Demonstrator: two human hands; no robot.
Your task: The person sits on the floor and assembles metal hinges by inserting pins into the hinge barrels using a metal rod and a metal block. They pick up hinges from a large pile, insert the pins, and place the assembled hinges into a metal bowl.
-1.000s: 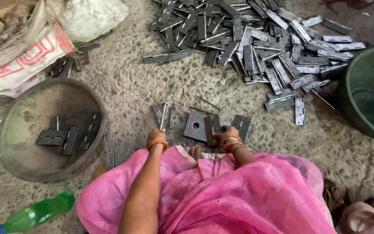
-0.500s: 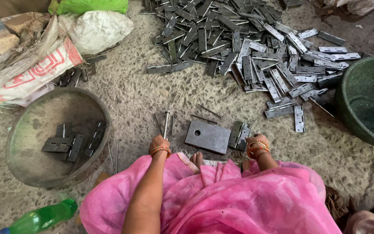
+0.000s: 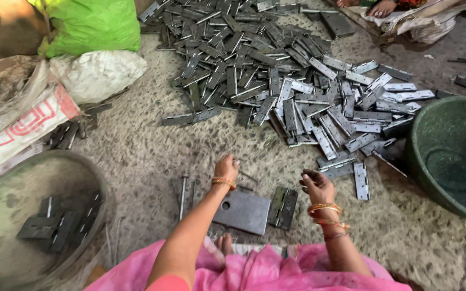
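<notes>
My left hand [image 3: 226,168] reaches forward over the gritty floor, fingers pinched on what looks like a thin metal pin. My right hand [image 3: 316,186] hovers just short of the nearest hinges [image 3: 346,168], fingers loosely curled with nothing visible in them. Between my wrists lies a flat grey plate with a hole [image 3: 244,211], and a folded hinge [image 3: 283,207] rests against its right side. A big pile of metal hinges [image 3: 276,81] spreads across the floor ahead. A few thin rods [image 3: 183,196] lie left of the plate.
A grey metal basin [image 3: 6,178] at the left holds a few dark hinges [image 3: 55,223]. A green tub [image 3: 449,156] stands at the right. Sacks [image 3: 22,126] and a green bag [image 3: 93,24] crowd the upper left. Another person's foot [image 3: 381,7] shows at the top.
Both hands have lifted off the plate and moved forward toward the hinge pile. The head camera has tilted up, showing more of the pile.
</notes>
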